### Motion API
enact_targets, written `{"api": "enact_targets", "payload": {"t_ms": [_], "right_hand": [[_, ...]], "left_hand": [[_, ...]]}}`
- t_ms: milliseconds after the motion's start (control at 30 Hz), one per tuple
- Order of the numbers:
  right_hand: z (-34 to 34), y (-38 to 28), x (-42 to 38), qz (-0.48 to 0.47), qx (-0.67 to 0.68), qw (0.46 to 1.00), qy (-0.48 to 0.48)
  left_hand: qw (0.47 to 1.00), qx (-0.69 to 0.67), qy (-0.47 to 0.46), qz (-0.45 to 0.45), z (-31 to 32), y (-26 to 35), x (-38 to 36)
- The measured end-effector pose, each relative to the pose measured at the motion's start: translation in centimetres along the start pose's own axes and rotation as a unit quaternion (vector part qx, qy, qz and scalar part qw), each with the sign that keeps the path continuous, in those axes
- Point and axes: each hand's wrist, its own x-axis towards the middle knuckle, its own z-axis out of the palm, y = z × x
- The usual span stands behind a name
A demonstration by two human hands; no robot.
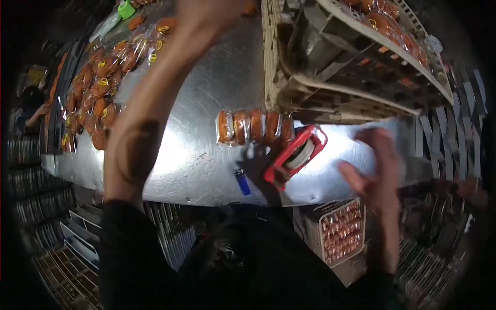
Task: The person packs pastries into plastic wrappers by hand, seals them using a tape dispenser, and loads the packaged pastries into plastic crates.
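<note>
My left hand (209,13) reaches to the far edge of the view, blurred, its fingers cut off by the top of the picture. My right hand (380,165) hangs over the right part of the metal table (206,165), empty, with thumb and fingers apart. To its left lies a red tape dispenser (297,155) with a pale roll inside. A row of several brown pastries in clear wrap (256,127) sits just behind the dispenser. A small blue lighter (242,182) lies near the table's front edge.
A heap of wrapped pastries (103,85) covers the table's left side, with a bright green object (125,9) behind it. Beige plastic crates (356,93) stand at the back right, with wrapped goods in the upper one. Another filled crate (316,235) sits below the table.
</note>
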Motion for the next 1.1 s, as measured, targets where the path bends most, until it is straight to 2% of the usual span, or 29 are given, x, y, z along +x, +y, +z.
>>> {"api": "enact_targets", "payload": {"t_ms": [33,67,100,133,167,233,267,333,400,467,500,533,567,600,633,667,700,733,767,800,833,900,933,967,1033,1100], "right_hand": [[4.0,-0.2,0.9,-0.044,0.052,0.998,-0.008],[6.4,-1.4,2.0,0.011,0.008,0.996,-0.083],[9.8,-1.3,2.3,-0.011,-0.054,0.996,-0.070],[11.8,-1.6,3.0,-0.001,-0.127,0.980,-0.153],[13.7,-2.4,3.7,-0.007,-0.199,0.964,-0.177],[18.3,-4.1,4.9,-0.004,-0.328,0.914,-0.238],[20.5,-4.1,5.1,0.003,-0.333,0.914,-0.230],[23.0,-4.9,6.0,0.085,-0.100,0.973,-0.187],[22.9,-6.0,6.1,-0.024,0.021,0.988,-0.151],[22.9,-10.1,7.6,-0.054,0.040,0.980,-0.186],[21.6,-12.4,8.3,-0.066,0.064,0.982,-0.168],[18.7,-15.1,9.5,-0.099,0.113,0.978,-0.148],[16.0,-17.1,11.0,-0.147,0.137,0.974,-0.106],[14.3,-18.1,13.0,-0.187,0.135,0.973,-0.013],[12.0,-18.3,14.7,-0.224,0.132,0.963,0.076],[7.6,-18.3,16.7,-0.240,0.088,0.962,0.098],[4.0,-16.7,18.5,-0.291,0.036,0.931,0.216],[-0.7,-14.7,21.0,-0.332,0.012,0.928,0.168],[-5.7,-13.0,20.5,-0.334,0.012,0.927,0.172],[-10.9,-10.7,19.2,-0.273,0.041,0.954,0.116],[-13.6,-7.3,19.6,-0.249,0.046,0.960,0.116],[-15.9,0.8,22.8,-0.185,0.052,0.976,0.101],[-15.9,4.8,24.4,-0.164,0.042,0.982,0.090],[-14.3,9.4,26.6,-0.227,-0.016,0.961,0.156],[-11.1,13.9,28.2,-0.101,-0.011,0.990,-0.098],[-8.7,17.1,28.0,-0.093,0.003,0.993,-0.074]], "left_hand": [[0.993,0.070,0.071,-0.059,0.7,-4.2,-3.7],[0.986,0.139,-0.025,-0.083,1.9,-6.8,-8.0],[0.965,0.209,-0.119,-0.105,2.9,-8.1,-12.8],[0.929,0.273,-0.212,-0.133,3.9,-8.3,-16.0],[0.879,0.336,-0.299,-0.158,5.1,-8.2,-18.2],[0.899,0.320,-0.291,-0.067,7.6,-7.8,-20.6],[0.901,0.321,-0.287,-0.056,8.1,-7.8,-20.7],[0.885,0.309,-0.339,-0.082,8.3,-8.2,-20.3],[0.931,0.260,-0.242,-0.089,6.1,-9.7,-23.1],[0.947,0.240,-0.176,-0.119,1.8,-9.1,-25.1],[0.948,0.240,-0.148,-0.144,-0.8,-8.1,-25.9],[0.953,0.258,-0.119,-0.109,-3.9,-6.3,-25.2],[0.955,0.251,-0.086,-0.131,-6.7,-5.3,-23.9],[0.952,0.257,-0.061,-0.153,-9.5,-2.9,-21.2],[0.957,0.275,-0.007,-0.090,-11.7,-2.4,-18.6],[0.975,0.155,0.048,-0.149,-11.8,1.6,-14.3],[0.972,0.232,0.035,-0.001,-12.9,2.3,-9.7],[0.938,0.312,0.043,0.148,-13.9,3.0,-5.2],[0.933,0.309,0.032,0.181,-12.6,4.5,-1.0],[0.927,0.307,0.020,0.214,-11.2,6.0,3.3],[0.939,0.263,0.022,0.220,-6.6,10.4,6.1],[0.948,0.225,-0.018,0.223,-0.5,12.7,12.7],[0.947,0.228,-0.056,0.220,2.1,11.2,15.7],[0.947,0.229,-0.054,0.218,4.3,9.1,17.4],[0.922,0.274,-0.233,0.144,9.0,4.2,19.5],[0.886,0.307,-0.340,0.076,12.0,-0.5,18.6]]}}
